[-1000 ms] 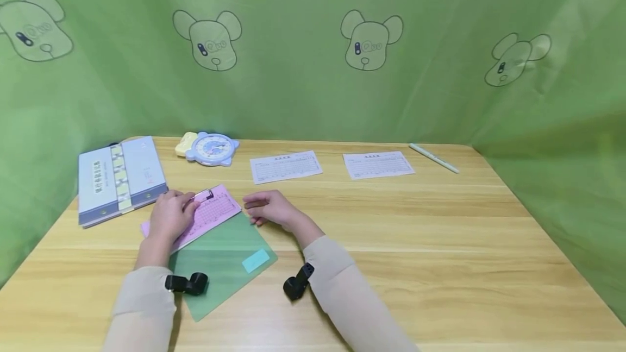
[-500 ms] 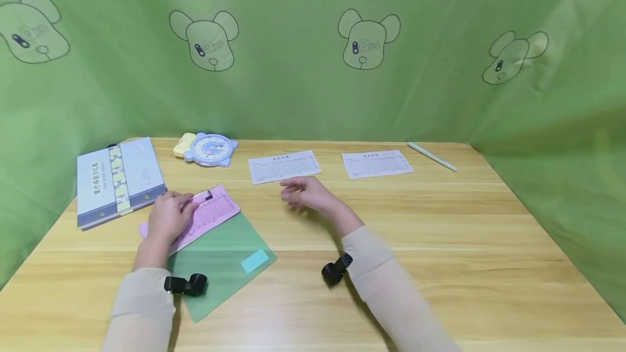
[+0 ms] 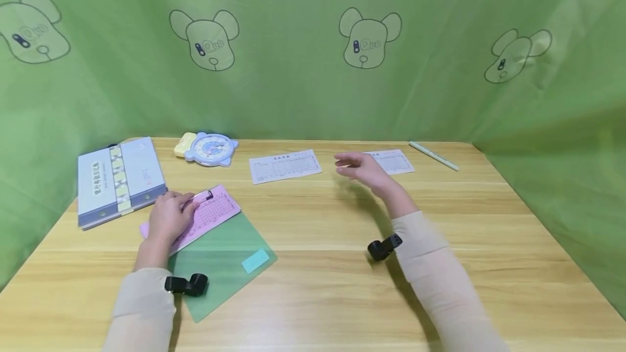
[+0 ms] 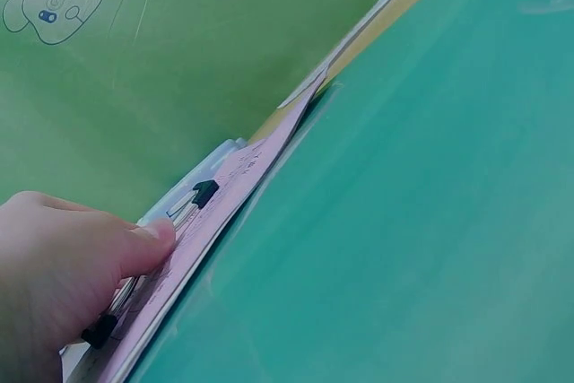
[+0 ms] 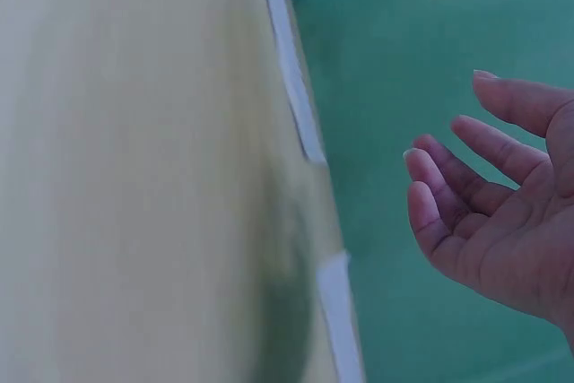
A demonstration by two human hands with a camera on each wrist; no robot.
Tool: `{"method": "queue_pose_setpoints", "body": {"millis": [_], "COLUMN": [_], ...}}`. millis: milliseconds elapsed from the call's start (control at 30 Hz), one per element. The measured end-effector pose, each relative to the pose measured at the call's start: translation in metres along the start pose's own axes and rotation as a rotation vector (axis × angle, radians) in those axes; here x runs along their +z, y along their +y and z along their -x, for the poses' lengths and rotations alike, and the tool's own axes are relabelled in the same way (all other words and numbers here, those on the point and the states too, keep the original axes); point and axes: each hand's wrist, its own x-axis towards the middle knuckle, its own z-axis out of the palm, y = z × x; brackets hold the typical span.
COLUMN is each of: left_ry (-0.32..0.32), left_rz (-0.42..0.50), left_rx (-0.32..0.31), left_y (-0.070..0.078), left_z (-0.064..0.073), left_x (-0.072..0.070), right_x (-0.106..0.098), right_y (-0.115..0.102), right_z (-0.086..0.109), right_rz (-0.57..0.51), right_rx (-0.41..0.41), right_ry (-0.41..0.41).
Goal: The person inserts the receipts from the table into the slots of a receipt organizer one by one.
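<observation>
A green clipboard (image 3: 220, 270) lies slanted on the table at left, with a pink printed form (image 3: 217, 212) at its clip end. My left hand (image 3: 167, 217) grips the clipboard's metal clip; in the left wrist view its thumb presses on the wire between black end caps (image 4: 205, 192). Fingers on the far side are partly hidden. My right hand (image 3: 369, 173) is raised above the table, fingers loosely bent, holding nothing. It covers the left part of a white printed form (image 3: 398, 162) in the head view. Another white form (image 3: 286, 167) lies to its left.
A blue-grey binder (image 3: 122, 178) lies at far left, close to my left hand. Behind stand a blue clock-like item (image 3: 211, 149) and a yellow piece (image 3: 185, 144). A pale pen (image 3: 433, 156) lies at the back right. Green curtain (image 3: 293, 102) surrounds the table's back and sides.
My right hand has moved from beside the clipboard to the right and away from me, up to the right white form. The left hand has stayed on the clip.
</observation>
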Motion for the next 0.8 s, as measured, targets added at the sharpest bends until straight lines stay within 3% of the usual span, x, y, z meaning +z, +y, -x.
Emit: {"method": "queue_pose_setpoints", "body": {"millis": [300, 600, 800], "left_ry": [-0.015, -0.02, -0.02], "left_rz": [-0.003, 0.003, 0.023], "left_rx": [-0.018, -0.032, -0.044], "left_y": [-0.002, -0.002, -0.003], "left_z": [-0.001, -0.001, -0.001], "left_x": [0.001, 0.001, 0.002], "right_x": [-0.053, -0.09, -0.108], "right_y": [0.017, 0.051, 0.077], "right_z": [-0.005, -0.003, -0.006], "right_rz": [0.068, -0.034, -0.046], "right_rx": [0.061, 0.156, 0.225], "right_ry": [0.082, 0.224, 0.277]}}
